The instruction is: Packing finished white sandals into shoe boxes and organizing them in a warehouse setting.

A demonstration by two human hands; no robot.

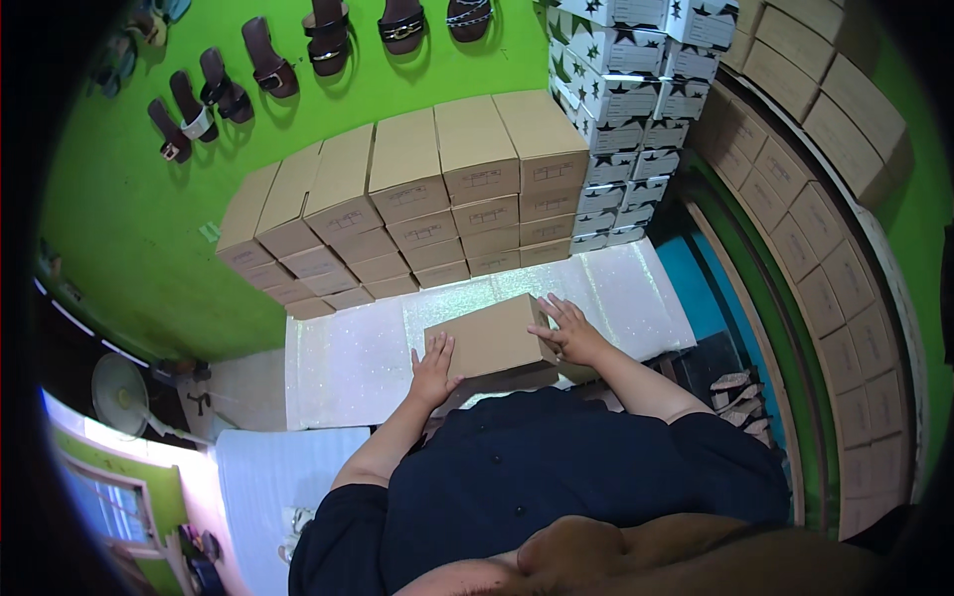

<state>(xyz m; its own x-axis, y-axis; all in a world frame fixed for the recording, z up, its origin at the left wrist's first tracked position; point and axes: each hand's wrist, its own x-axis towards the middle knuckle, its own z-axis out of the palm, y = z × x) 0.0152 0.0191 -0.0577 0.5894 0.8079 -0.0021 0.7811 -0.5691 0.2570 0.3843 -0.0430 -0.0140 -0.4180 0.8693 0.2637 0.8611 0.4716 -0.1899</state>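
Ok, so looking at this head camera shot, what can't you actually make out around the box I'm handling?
Head view only:
- Contents of the brown cardboard box: its lid is shut.
- Box's near side: hidden by the left hand, right hand and dark shirt.
- Labels on the stacked brown boxes: too small.
- Sandals on the green wall: top ones cut off by the frame edge.
- Shelf boxes at right: bent and dimmed near the rim.

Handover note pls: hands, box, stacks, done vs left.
Left hand: flat on the near left edge of the brown cardboard box, not gripping.
Right hand: fingers spread on the box's right top corner.
Box: closed, lying on the glittery white table, in front of the person.
Behind it: stacked brown boxes; star-printed white boxes to their right.
Done: box closed, on table.
Left: box not yet on any stack.
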